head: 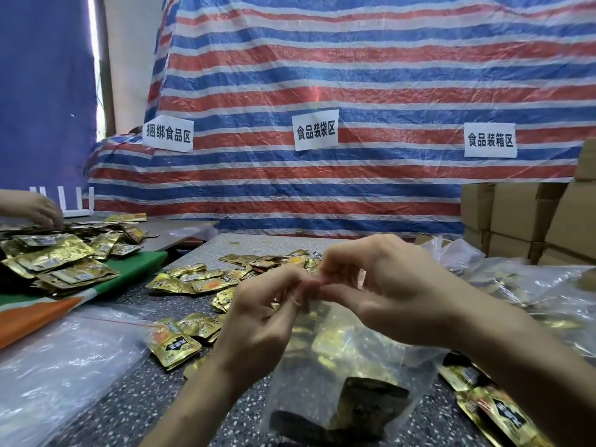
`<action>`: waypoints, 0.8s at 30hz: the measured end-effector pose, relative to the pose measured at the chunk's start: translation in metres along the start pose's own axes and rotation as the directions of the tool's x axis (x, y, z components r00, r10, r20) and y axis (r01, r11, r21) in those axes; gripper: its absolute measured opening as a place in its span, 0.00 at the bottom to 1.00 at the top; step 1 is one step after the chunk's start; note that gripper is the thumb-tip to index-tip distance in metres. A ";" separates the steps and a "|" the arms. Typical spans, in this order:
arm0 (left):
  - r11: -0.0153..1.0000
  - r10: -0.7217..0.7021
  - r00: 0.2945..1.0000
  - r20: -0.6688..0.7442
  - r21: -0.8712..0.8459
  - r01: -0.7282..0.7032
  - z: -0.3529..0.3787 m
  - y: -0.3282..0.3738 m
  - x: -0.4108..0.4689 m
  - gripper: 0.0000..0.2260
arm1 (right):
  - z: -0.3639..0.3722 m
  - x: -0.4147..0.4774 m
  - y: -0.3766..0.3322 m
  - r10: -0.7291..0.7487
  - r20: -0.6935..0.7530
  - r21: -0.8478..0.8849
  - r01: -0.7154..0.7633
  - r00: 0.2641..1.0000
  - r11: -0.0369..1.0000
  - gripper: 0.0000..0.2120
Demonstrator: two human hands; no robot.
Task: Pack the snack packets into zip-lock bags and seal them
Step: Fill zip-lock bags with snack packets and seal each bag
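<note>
Sealing is the step in hand, we judge. L hand and R hand meet at the top edge of the zip-lock bag, fingertips together. Grip on both is narrow, thumb and fingers pinching the mouth strip. Bag hangs below the hands over the tabletop; we cannot tell if its bottom rests there. Gold snack packets sit inside. Whether any pt of the strip is closed, we cannot tell. Loose packets lie spread beyond the hands; a stack of empty bags lies at L. Next move, in our view: run the pinch along the strip end to end w/ even pressure, lips aligned, then check for gaps. Risk: a packet corner caught in the strip.
</note>
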State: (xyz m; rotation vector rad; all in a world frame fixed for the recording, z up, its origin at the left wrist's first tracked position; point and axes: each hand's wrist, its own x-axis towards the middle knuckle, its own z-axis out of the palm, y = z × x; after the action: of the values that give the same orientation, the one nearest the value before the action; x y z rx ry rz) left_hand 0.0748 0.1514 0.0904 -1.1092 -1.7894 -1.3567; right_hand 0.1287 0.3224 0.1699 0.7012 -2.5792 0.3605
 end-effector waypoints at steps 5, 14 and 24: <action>0.997 -0.051 0.992 -0.114 -0.058 0.045 0.009 -0.002 -0.004 0.10 | 0.002 -0.002 0.008 0.029 0.023 0.030 -0.029 0.999 0.999 0.07; 0.973 -0.161 0.979 -0.127 -0.188 0.136 0.011 -0.008 -0.002 0.12 | -0.005 -0.023 0.039 0.082 0.046 0.124 -0.087 0.996 0.988 0.04; 0.978 -0.159 0.977 -0.145 -0.159 0.136 0.007 -0.014 -0.006 0.12 | -0.011 -0.050 0.072 0.110 0.062 0.226 -0.121 0.992 0.967 0.10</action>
State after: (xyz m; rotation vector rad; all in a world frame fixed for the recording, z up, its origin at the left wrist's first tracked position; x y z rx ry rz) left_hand 0.0647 0.1549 0.0773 -0.9297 -1.7069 -1.6420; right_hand 0.1330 0.4071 0.1468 0.6453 -2.6577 0.6967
